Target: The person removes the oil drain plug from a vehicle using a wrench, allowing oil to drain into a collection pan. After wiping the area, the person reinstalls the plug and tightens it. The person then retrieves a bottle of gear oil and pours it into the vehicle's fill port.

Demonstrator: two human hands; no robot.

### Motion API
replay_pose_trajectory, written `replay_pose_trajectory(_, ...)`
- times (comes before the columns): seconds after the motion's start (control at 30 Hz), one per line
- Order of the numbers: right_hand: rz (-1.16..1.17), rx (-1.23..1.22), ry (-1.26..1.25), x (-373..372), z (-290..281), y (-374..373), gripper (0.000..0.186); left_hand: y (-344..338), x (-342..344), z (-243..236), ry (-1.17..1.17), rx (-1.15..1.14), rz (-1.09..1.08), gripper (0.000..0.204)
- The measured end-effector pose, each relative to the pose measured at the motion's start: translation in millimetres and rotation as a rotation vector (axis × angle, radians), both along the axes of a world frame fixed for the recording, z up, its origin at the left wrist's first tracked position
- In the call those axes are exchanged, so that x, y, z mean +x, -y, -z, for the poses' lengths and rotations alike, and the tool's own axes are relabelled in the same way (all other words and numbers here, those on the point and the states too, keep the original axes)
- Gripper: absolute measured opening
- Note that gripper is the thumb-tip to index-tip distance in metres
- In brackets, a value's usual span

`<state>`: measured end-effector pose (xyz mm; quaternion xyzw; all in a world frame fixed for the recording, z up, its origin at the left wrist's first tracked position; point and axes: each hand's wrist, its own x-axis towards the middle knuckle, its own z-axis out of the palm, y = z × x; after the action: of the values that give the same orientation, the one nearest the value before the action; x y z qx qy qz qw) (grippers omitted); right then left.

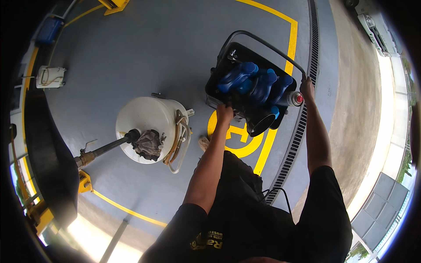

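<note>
A black bin with a curved black handle is in front of me, above the floor marking. Blue jugs crowd its inside, and a spray can with a red top lies at its right side. A black funnel shows its wide mouth at the near edge. My right hand is closed around the right end of the handle. At the bin's near left edge my left hand is closed; its fingertips are hidden against dark parts, so what it grips is unclear.
Left of my left forearm stands a white drum with a hose and a crumpled dark rag on top. A metal pipe reaches it from the left. A floor drain grate runs along the right; a vehicle is at upper right.
</note>
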<state>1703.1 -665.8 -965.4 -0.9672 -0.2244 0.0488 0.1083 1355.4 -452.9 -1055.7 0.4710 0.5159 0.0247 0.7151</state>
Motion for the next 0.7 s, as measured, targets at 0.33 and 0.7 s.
replay_pose_trajectory(0.33,0.037,0.236,-0.155,-1,33,27,0.029,31,-10,-22,-0.207,0.071,0.071,0.045)
replay_pose_trajectory(0.7,-0.403,0.067,0.207,45,-6,4,0.028,70,-84,-127,-0.186,0.461,-0.025,0.052)
